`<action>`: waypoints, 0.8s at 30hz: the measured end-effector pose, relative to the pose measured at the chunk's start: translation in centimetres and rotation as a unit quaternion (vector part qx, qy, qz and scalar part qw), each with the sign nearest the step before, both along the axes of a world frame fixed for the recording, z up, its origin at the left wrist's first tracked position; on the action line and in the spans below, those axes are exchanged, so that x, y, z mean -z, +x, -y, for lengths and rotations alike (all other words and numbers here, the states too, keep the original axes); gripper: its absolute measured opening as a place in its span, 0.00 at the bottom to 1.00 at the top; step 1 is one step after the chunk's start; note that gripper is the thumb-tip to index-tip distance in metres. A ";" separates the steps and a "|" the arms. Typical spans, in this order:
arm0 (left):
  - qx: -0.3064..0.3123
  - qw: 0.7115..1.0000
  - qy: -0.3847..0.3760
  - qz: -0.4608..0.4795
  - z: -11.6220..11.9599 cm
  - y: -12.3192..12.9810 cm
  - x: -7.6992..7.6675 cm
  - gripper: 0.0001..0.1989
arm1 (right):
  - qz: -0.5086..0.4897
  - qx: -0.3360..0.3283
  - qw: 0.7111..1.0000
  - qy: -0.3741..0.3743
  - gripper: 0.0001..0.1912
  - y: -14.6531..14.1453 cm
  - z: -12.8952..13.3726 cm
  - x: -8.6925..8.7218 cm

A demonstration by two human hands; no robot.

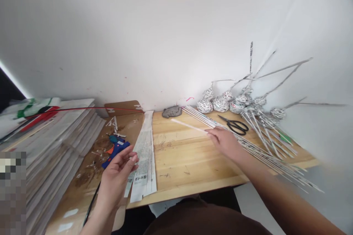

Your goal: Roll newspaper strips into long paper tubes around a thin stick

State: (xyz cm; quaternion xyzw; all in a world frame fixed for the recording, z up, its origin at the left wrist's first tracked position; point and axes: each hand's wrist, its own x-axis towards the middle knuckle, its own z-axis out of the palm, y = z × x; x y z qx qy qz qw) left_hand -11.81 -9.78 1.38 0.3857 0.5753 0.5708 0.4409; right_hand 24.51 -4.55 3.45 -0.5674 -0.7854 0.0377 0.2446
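Observation:
My right hand [222,141] pinches one end of a thin white paper rod [189,125], blurred by motion, which points left above the wooden board. My left hand [120,165] is half curled, thumb and fingers apart, and holds nothing that I can see. Just behind its fingers lies a blue glue gun [117,150], partly covered by the hand. Right beside it, long newspaper strips [145,150] are stacked along the board's left side. Rolled paper rods [204,117] lie in a bundle past my right hand, with black-handled scissors [237,126] next to them.
Woven paper gourds [205,105] with long rods sticking up line the wall at the right. A grey cloth [171,111] sits at the board's back edge. A tall newspaper pile [68,147] stands at the left. More paper rods [275,167] overhang the right front edge.

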 end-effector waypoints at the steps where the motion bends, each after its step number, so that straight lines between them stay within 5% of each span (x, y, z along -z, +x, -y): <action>1: -0.010 1.000 0.000 -0.014 0.2 -0.4 0.3 0.26 | 0.021 0.028 0.999 0.007 0.17 1.2 -1.0 0.5; 6: -0.027 0.997 -0.013 -0.068 1.4 -1.8 1.4 0.19 | 0.113 0.141 0.983 0.022 0.19 5.1 -5.9 2.1; 10: -0.029 0.996 -0.004 -0.085 2.2 -1.9 1.3 0.15 | 0.159 0.157 0.973 0.067 0.20 4.4 -8.9 1.5; 14: -0.020 0.995 -0.003 -0.095 2.3 -1.7 1.1 0.14 | 0.121 0.106 0.976 0.143 0.19 0.5 -10.0 1.0; 18: -0.003 0.996 0.012 -0.092 2.0 -1.1 0.8 0.14 | 0.045 -0.032 0.996 0.072 0.14 -5.1 -10.1 2.2; 24: 0.033 0.990 0.011 -0.136 0.9 0.0 -0.4 0.15 | 0.037 -0.039 0.998 -0.026 0.19 -10.4 -11.0 3.5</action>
